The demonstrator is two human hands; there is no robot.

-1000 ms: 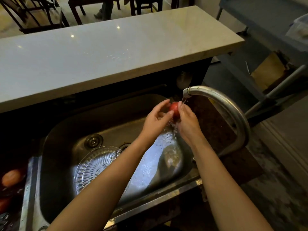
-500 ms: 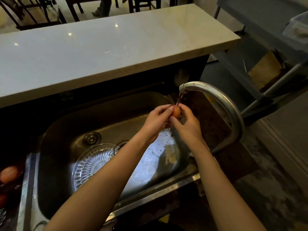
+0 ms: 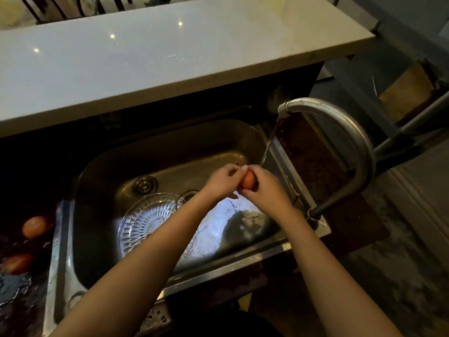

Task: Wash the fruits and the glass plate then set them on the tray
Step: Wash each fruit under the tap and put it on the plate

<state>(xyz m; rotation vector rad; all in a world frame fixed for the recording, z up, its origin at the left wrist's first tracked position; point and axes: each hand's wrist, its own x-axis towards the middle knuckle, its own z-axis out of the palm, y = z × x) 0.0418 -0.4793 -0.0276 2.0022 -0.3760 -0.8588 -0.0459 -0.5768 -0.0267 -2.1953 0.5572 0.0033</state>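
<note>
A small red-orange fruit (image 3: 247, 180) is held between my left hand (image 3: 223, 181) and my right hand (image 3: 264, 190) over the steel sink (image 3: 170, 152). A thin stream of water falls from the curved tap (image 3: 340, 122) just to the right of my hands. The cut-glass plate (image 3: 148, 220) lies flat on the sink floor, partly under my left forearm. Two more orange-red fruits (image 3: 36, 226) (image 3: 18, 262) rest on the dark surface to the left of the sink.
A pale stone counter (image 3: 170, 49) runs along the back, above the sink. Round drain fittings (image 3: 145, 184) sit in the sink floor behind the plate. Dark chairs stand beyond the counter. Floor and a grey frame lie to the right.
My hands and the fruit have dropped lower into the sink, away from the tap's mouth. The water stream now passes to the right of my hands.
</note>
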